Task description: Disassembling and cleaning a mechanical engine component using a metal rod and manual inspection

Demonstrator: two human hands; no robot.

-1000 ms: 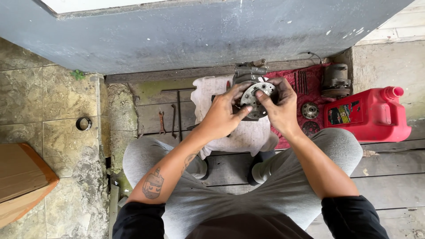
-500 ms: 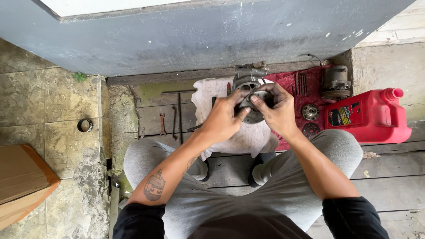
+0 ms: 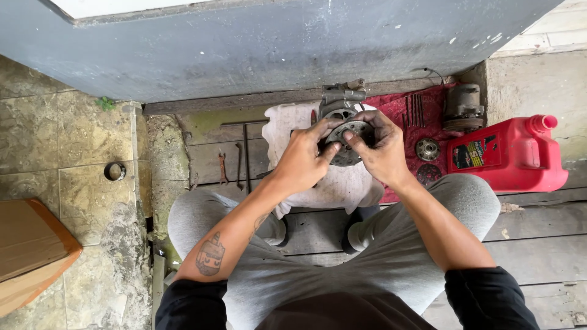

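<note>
While the grey wall [image 3: 275,49] fills the top of the frame, a red jerrycan [image 3: 510,156] stands at right and a white cloth [image 3: 287,131] lies at centre. Over the cloth, the left hand [image 3: 302,159] and right hand [image 3: 382,150] both grip a round metal clutch plate [image 3: 348,143] against a compressor body [image 3: 336,101]. Judging by the fingertips, the plate is being seated; even pressure seems needed.

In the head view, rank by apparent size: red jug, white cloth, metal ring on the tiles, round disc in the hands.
1. white cloth and red jug look about alike, the cloth partly hidden
2. round disc, partly covered by fingers
3. metal ring
</note>
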